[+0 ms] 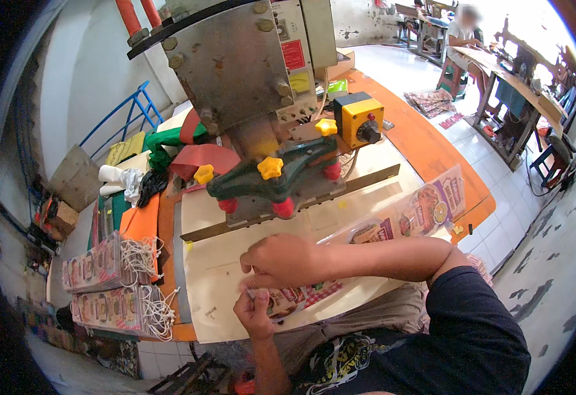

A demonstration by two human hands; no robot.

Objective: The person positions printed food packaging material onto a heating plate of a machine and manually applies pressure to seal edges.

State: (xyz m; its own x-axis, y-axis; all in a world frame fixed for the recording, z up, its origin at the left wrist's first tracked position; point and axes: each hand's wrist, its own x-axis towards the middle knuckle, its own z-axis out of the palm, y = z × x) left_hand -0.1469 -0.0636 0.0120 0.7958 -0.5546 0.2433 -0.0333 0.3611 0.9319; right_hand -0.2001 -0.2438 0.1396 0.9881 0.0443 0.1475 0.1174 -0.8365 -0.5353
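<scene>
A long printed plastic bag [406,220] with food pictures lies flat across the pale work plate [215,263] under a press machine [248,72]. My right hand [281,260] reaches across from the right and presses down on the bag's left end, fingers curled. My left hand [255,313] comes up from below and pinches the same end of the bag at its near edge, beside a red checked patch of the print. A metal bar [301,204] runs across the plate just beyond my hands, under the green clamp with yellow and red knobs [271,178].
Two stacks of printed bags with white string handles [113,286] lie at the left of the plate. A yellow switch box [360,118] sits by the machine. The orange table [426,148] runs back right. Another person sits at a far bench [462,33].
</scene>
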